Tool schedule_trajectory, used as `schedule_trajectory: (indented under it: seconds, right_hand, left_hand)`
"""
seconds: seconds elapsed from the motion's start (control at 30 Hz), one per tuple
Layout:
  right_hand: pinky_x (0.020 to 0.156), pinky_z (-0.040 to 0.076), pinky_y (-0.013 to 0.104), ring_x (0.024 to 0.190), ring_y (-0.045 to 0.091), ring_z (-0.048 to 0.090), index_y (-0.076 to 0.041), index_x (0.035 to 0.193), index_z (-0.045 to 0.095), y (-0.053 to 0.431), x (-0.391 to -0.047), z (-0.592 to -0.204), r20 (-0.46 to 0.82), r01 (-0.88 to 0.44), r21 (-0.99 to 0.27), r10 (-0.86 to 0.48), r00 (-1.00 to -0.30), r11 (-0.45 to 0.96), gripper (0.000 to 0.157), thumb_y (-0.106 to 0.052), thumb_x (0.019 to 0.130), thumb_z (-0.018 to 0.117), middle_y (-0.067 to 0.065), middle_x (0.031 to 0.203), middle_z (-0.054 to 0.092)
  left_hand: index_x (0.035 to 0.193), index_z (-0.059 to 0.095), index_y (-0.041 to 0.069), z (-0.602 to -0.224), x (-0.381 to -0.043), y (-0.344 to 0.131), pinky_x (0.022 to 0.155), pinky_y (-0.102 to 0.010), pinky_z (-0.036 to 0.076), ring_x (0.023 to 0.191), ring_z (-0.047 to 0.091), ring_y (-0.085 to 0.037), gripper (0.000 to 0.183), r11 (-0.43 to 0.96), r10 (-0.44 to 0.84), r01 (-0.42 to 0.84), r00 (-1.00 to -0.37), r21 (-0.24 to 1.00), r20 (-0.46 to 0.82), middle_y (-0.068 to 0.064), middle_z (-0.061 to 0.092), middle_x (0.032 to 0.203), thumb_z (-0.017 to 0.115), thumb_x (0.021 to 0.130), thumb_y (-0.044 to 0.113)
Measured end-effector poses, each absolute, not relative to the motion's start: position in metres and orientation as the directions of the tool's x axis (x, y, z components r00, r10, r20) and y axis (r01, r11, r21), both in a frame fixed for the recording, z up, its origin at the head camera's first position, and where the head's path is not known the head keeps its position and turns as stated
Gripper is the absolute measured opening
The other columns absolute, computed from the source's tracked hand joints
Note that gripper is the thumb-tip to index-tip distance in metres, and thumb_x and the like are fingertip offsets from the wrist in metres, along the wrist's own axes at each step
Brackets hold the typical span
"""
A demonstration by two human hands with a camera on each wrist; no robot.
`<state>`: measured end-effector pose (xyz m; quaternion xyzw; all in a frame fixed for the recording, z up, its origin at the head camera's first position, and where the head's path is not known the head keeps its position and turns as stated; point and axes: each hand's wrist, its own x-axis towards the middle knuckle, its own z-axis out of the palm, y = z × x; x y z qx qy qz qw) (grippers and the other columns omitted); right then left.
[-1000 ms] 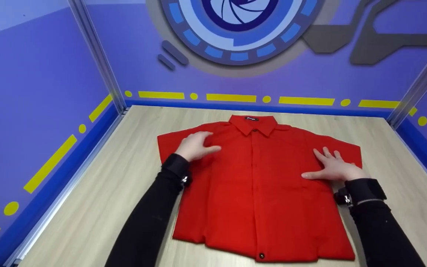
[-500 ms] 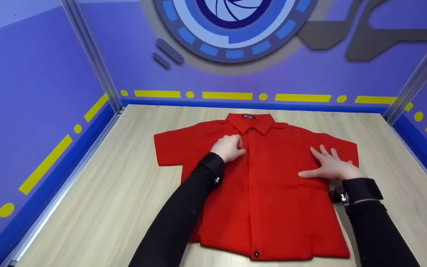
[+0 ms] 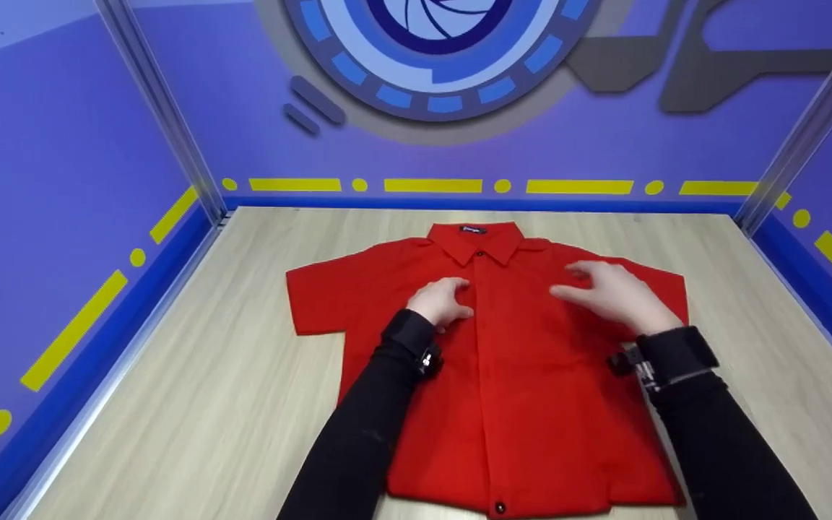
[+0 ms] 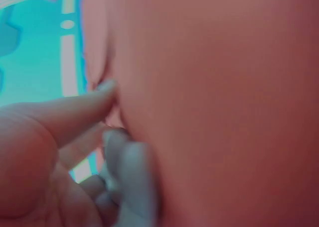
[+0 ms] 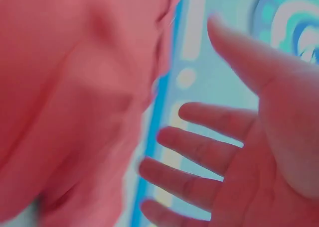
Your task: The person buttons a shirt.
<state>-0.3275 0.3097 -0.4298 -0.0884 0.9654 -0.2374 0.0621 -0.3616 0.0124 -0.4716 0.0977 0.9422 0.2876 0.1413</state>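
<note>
A red short-sleeved shirt [image 3: 539,412] lies front up, its collar [image 3: 452,242] at the far side and a button placket down the middle. Over the chest, just left of the placket, is my left hand [image 3: 439,300], fingers loosely bent with a gap to the thumb. In the left wrist view its thumb [image 4: 75,115] and fingertips are right at the red cloth, and no cloth shows between them. My right hand [image 3: 614,292] hovers above the right chest near the sleeve. The right wrist view shows its fingers [image 5: 199,147] spread and holding nothing.
The shirt lies on a light wooden table [image 3: 170,404]. Purple-blue panels [image 3: 358,155] with yellow dashes stand at the back and both sides, joined by metal posts [image 3: 163,108] at the corners.
My left hand has moved right from the left sleeve area to beside the placket. The right hand has lifted off the shirt and shifted slightly inward. The head view has shifted a little.
</note>
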Motion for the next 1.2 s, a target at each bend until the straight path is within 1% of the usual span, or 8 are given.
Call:
schedule_trajectory:
  seconds: [0.13, 0.23, 0.4, 0.57, 0.77, 0.97, 1.07, 1.2]
  right_hand:
    - [0.077, 0.052, 0.043, 0.087, 0.024, 0.064, -0.016, 0.112, 0.067, 0.26, -0.338, -0.412, 0.007, -0.196, -0.432, -0.214, -0.977, 0.88, 0.055, -0.062, 0.083, 0.065, 0.004, 0.101, 0.069]
    - [0.057, 0.045, 0.033, 0.06, 0.019, 0.055, -0.016, 0.085, 0.066, 0.225, -0.349, -0.414, 0.048, -0.221, -0.398, -0.221, -0.974, 0.89, 0.033, -0.049, 0.085, 0.069, 0.0, 0.07, 0.061]
    - [0.046, 0.032, 0.03, 0.045, 0.017, 0.039, -0.014, 0.061, 0.049, 0.181, -0.367, -0.44, 0.033, -0.217, -0.353, -0.22, -0.975, 0.91, 0.039, -0.037, 0.086, 0.068, -0.002, 0.05, 0.037]
    - [0.053, 0.038, 0.033, 0.051, 0.021, 0.048, -0.011, 0.069, 0.053, 0.166, -0.376, -0.462, -0.004, -0.163, -0.359, -0.176, -0.984, 0.919, 0.036, -0.036, 0.084, 0.072, 0.002, 0.054, 0.044]
    - [0.044, 0.046, 0.032, 0.043, 0.023, 0.056, -0.008, 0.071, 0.053, 0.169, -0.38, -0.468, -0.086, -0.076, -0.489, -0.135, -0.987, 0.869, 0.023, -0.02, 0.084, 0.067, 0.003, 0.05, 0.047]
    - [0.045, 0.052, 0.031, 0.043, 0.021, 0.057, -0.013, 0.056, 0.042, 0.186, -0.38, -0.474, -0.119, -0.022, -0.638, -0.126, -0.985, 0.77, 0.035, -0.013, 0.088, 0.057, -0.002, 0.044, 0.037]
    - [0.053, 0.056, 0.033, 0.05, 0.022, 0.061, -0.008, 0.068, 0.054, 0.194, -0.377, -0.478, -0.17, 0.052, -0.736, -0.109, -0.979, 0.675, 0.024, -0.014, 0.091, 0.057, 0.0, 0.053, 0.045]
    - [0.062, 0.058, 0.032, 0.06, 0.019, 0.061, -0.003, 0.098, 0.06, 0.203, -0.373, -0.483, -0.227, 0.137, -0.837, -0.107, -0.968, 0.53, 0.013, -0.014, 0.094, 0.055, 0.005, 0.075, 0.053]
  left_hand:
    - [0.143, 0.048, 0.025, -0.469, -0.354, 0.012, 0.048, -0.027, 0.051, 0.048, 0.056, -0.018, 0.059, 0.821, 0.252, 0.082, -0.94, 0.565, -0.229, -0.006, 0.052, 0.14, 0.07, 0.088, 0.029]
    - [0.143, 0.048, 0.024, -0.469, -0.349, 0.013, 0.049, -0.027, 0.051, 0.049, 0.056, -0.018, 0.06, 0.82, 0.252, 0.086, -0.942, 0.565, -0.222, -0.005, 0.054, 0.138, 0.07, 0.088, 0.029]
    - [0.14, 0.051, 0.021, -0.469, -0.34, 0.014, 0.053, -0.029, 0.05, 0.052, 0.058, -0.018, 0.057, 0.822, 0.252, 0.098, -0.946, 0.561, -0.203, -0.003, 0.061, 0.123, 0.072, 0.087, 0.029]
    - [0.141, 0.046, 0.019, -0.469, -0.334, 0.014, 0.062, -0.03, 0.049, 0.056, 0.061, -0.016, 0.062, 0.845, 0.232, 0.099, -0.953, 0.525, -0.194, -0.002, 0.065, 0.096, 0.072, 0.087, 0.032]
    - [0.147, 0.039, 0.02, -0.466, -0.333, 0.012, 0.078, -0.034, 0.05, 0.075, 0.064, -0.019, 0.07, 0.869, 0.217, 0.096, -0.956, 0.486, -0.199, -0.004, 0.064, 0.122, 0.072, 0.086, 0.033]
    - [0.143, 0.047, 0.024, -0.46, -0.336, 0.018, 0.096, -0.044, 0.047, 0.116, 0.059, -0.024, 0.067, 0.901, 0.197, 0.093, -0.958, 0.423, -0.208, -0.003, 0.056, 0.139, 0.076, 0.083, 0.033]
    - [0.142, 0.049, 0.028, -0.453, -0.338, 0.022, 0.097, -0.046, 0.045, 0.12, 0.056, -0.024, 0.067, 0.911, 0.173, 0.062, -0.955, 0.408, -0.241, -0.002, 0.055, 0.14, 0.078, 0.081, 0.029]
    - [0.14, 0.052, 0.03, -0.447, -0.342, 0.028, 0.085, -0.04, 0.049, 0.103, 0.061, -0.023, 0.062, 0.907, 0.171, 0.045, -0.948, 0.419, -0.269, -0.002, 0.059, 0.134, 0.073, 0.082, 0.019]
